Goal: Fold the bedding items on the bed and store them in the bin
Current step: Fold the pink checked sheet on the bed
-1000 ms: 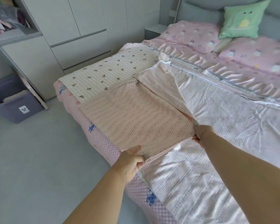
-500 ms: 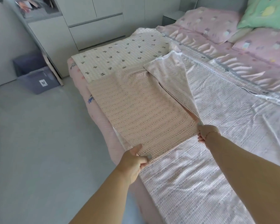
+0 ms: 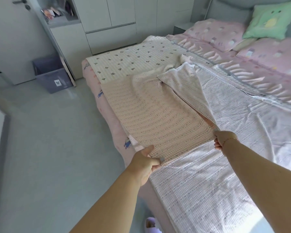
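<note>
A peach checked blanket (image 3: 158, 121) lies partly folded near the left edge of the bed (image 3: 107, 125), one flap turned back along its right side, its near edge over a pale checked sheet (image 3: 208, 182). The left hand (image 3: 144, 163) pinches its near left corner between thumb and curled fingers, while the right hand (image 3: 224, 139) holds its near right corner, grip closed on the cloth. The grey bin (image 3: 52, 78) stands on the floor, well apart from the bed.

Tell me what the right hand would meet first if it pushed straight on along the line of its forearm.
Most likely the raised flap of the peach checked cloth that the right hand already pinches, which slopes up directly ahead of it. Beyond that lies the cream sheet with small dark motifs. Depth is hard to judge from the head view.
</note>
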The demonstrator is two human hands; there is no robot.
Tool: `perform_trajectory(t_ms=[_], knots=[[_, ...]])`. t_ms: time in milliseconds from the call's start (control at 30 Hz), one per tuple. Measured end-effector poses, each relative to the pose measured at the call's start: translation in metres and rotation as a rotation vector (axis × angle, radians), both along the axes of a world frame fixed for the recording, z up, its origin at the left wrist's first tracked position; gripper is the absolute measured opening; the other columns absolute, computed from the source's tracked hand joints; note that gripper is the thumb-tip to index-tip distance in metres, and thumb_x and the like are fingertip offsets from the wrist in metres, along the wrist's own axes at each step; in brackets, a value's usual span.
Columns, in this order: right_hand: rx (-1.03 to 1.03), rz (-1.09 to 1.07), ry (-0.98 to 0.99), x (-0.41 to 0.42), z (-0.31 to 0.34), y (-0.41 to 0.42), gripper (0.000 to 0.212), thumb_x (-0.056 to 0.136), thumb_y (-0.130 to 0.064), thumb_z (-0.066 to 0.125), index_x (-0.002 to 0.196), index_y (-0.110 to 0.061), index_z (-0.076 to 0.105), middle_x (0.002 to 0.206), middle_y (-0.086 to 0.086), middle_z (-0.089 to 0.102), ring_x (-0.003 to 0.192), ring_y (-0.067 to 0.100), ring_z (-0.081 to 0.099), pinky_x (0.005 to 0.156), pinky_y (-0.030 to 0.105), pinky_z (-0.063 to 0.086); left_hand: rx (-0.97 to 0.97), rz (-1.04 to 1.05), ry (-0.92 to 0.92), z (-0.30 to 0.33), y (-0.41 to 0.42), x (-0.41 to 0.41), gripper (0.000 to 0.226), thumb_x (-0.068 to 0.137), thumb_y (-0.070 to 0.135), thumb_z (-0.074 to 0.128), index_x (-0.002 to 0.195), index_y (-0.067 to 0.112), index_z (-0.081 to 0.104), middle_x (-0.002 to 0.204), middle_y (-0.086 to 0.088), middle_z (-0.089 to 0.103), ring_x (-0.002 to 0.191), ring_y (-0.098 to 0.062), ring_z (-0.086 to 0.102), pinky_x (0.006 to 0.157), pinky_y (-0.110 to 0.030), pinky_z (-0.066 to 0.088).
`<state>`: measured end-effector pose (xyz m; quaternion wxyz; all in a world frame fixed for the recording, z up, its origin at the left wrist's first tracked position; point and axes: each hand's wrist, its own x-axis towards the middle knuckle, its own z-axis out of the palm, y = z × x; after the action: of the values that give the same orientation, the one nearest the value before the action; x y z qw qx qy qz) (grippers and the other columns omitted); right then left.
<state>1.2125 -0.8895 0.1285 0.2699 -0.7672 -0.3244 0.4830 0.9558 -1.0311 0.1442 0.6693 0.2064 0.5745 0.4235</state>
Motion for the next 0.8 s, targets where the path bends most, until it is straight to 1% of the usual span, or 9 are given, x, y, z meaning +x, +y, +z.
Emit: perform_trajectory(t_ms=[100,200,300,367,433,567,667,733,800], knots=[[0.005,0.004,0.0,0.019,0.009,-0.033,0.039,0.099,-0.02,0.044,0.062,-0.007,0.041,0.059,0.009,0.037,0.029,0.014,0.041,0.025,0.011,0.032,0.001,0.008,-0.018,0.002,-0.032,0.02,0.077,0.08,-0.025,0.055,0.147,0.007,0.034,0.152,-0.015,0.032,0.088,-0.014,0.072,0.082,-0.027,0.056],[0.008,0.014,-0.006,0.037,0.014,-0.06,0.039,0.099,-0.021,0.044,0.062,-0.008,0.042,0.06,0.009,0.038,0.043,0.018,0.039,0.025,0.01,0.031,-0.012,0.025,-0.039,0.003,-0.06,0.04,0.076,0.082,-0.025,0.053,0.148,0.007,0.034,0.14,-0.014,0.045,0.09,-0.016,0.071,0.095,-0.033,0.052],[0.006,0.03,-0.009,0.056,0.016,-0.077,0.04,0.099,-0.021,0.044,0.061,-0.008,0.041,0.06,0.009,0.038,0.05,0.019,0.036,0.025,0.011,0.031,-0.025,0.041,-0.044,0.004,-0.08,0.057,0.075,0.082,-0.024,0.053,0.147,0.007,0.034,0.145,-0.015,0.042,0.088,-0.015,0.072,0.086,-0.028,0.054],[0.01,0.042,-0.018,0.069,0.018,-0.086,0.039,0.098,-0.021,0.045,0.062,-0.008,0.042,0.059,0.009,0.039,0.049,0.019,0.036,0.025,0.013,0.033,-0.024,0.051,-0.054,0.008,-0.093,0.07,0.074,0.082,-0.024,0.054,0.147,0.006,0.035,0.136,-0.013,0.05,0.092,-0.016,0.071,0.08,-0.026,0.055],[0.013,0.057,-0.018,0.08,0.016,-0.093,0.039,0.098,-0.023,0.047,0.062,-0.008,0.043,0.059,0.009,0.04,0.049,0.019,0.036,0.031,0.021,0.036,-0.026,0.062,-0.049,0.011,-0.104,0.083,0.074,0.082,-0.024,0.054,0.147,0.006,0.035,0.129,-0.011,0.054,0.096,-0.018,0.069,0.082,-0.027,0.054],[0.007,0.124,-0.009,0.103,0.012,-0.103,0.039,0.098,-0.025,0.048,0.063,-0.009,0.043,0.059,0.008,0.041,0.049,0.019,0.037,0.046,0.026,0.035,-0.027,0.111,-0.043,0.011,-0.126,0.11,0.074,0.082,-0.025,0.052,0.147,0.005,0.035,0.147,-0.012,0.04,0.1,-0.018,0.066,0.084,-0.028,0.054],[-0.007,0.221,-0.025,0.125,0.005,-0.109,0.038,0.098,-0.025,0.048,0.064,-0.009,0.045,0.059,0.008,0.043,0.049,0.018,0.039,0.042,0.023,0.038,-0.046,0.131,-0.009,0.002,-0.141,0.133,0.075,0.082,-0.027,0.049,0.147,0.007,0.035,0.147,-0.011,0.043,0.102,-0.02,0.067,0.087,-0.031,0.054],[-0.031,0.293,-0.02,0.144,-0.001,-0.114,0.038,0.097,-0.024,0.048,0.062,-0.01,0.044,0.058,0.008,0.042,0.047,0.017,0.038,0.033,0.016,0.035,-0.065,0.144,0.025,-0.004,-0.152,0.153,0.076,0.081,-0.028,0.049,0.147,0.008,0.035,0.147,-0.01,0.044,0.104,-0.021,0.067,0.088,-0.031,0.054],[-0.051,0.343,0.0,0.164,-0.008,-0.123,0.038,0.096,-0.021,0.05,0.061,-0.01,0.043,0.057,0.008,0.041,0.047,0.017,0.037,0.032,0.017,0.033,-0.089,0.162,0.066,-0.008,-0.164,0.173,0.076,0.081,-0.028,0.049,0.146,0.008,0.036,0.148,-0.007,0.042,0.102,-0.019,0.067,0.088,-0.031,0.055]])
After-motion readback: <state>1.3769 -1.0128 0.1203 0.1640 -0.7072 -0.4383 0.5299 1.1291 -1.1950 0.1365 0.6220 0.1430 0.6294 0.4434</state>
